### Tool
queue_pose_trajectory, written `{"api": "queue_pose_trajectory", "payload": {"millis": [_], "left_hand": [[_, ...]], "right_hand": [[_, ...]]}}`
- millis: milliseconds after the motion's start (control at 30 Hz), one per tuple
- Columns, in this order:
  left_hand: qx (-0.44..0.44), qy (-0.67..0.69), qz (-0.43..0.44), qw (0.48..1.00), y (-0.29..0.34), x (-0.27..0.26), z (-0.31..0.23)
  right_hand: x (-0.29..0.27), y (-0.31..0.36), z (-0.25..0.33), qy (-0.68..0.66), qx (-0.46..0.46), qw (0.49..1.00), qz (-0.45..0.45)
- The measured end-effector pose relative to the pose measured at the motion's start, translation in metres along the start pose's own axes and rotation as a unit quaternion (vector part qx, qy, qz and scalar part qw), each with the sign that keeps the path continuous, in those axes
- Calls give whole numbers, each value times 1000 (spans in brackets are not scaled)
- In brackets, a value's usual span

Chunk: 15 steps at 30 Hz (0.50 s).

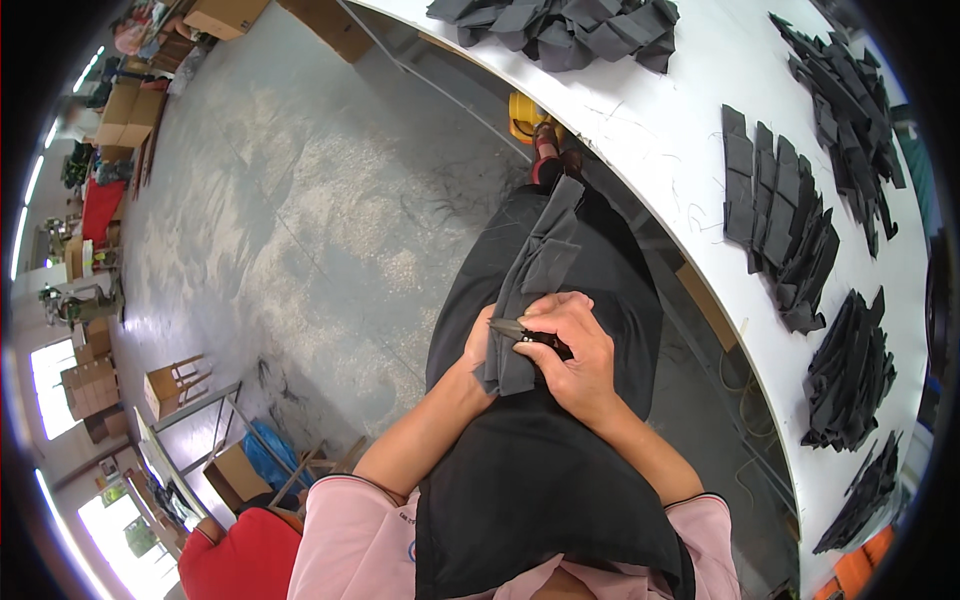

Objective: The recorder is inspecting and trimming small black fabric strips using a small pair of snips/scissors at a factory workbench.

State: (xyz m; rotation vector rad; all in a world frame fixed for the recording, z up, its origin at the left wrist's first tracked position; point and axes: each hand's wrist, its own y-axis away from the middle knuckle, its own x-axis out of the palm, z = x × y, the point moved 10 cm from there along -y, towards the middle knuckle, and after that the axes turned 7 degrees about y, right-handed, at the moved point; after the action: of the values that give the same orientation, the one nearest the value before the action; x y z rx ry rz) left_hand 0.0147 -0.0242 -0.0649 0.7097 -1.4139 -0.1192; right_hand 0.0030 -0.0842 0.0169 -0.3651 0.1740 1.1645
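A long strip of dark grey fabric pieces (540,255) lies lengthwise over my lap, on the black apron. My left hand (478,345) is closed around the lower part of the strip; the fabric hides most of its fingers. Over the same part is my right hand (580,355), closed on small black thread snips (548,341). The blades of the snips point left and lie against the fabric near my left fingers. Whether a thread is between the blades is too small to tell.
To my right curves a white table (640,150) with piles of dark fabric pieces (785,210) along it. A yellow object (522,115) stands under its edge by my feet. Cardboard boxes (130,115) line the far left. At lower left is a person in red (245,560).
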Motion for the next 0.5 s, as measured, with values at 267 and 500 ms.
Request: {"api": "queue_pose_trajectory", "payload": {"millis": [267,500], "left_hand": [[13,26,46,999,-6,-19,0],[-18,62,46,997,-5,8,5]], "right_hand": [[-6,1,13,87,-24,996,2],[-9,3,16,124,-60,990,-6]]}}
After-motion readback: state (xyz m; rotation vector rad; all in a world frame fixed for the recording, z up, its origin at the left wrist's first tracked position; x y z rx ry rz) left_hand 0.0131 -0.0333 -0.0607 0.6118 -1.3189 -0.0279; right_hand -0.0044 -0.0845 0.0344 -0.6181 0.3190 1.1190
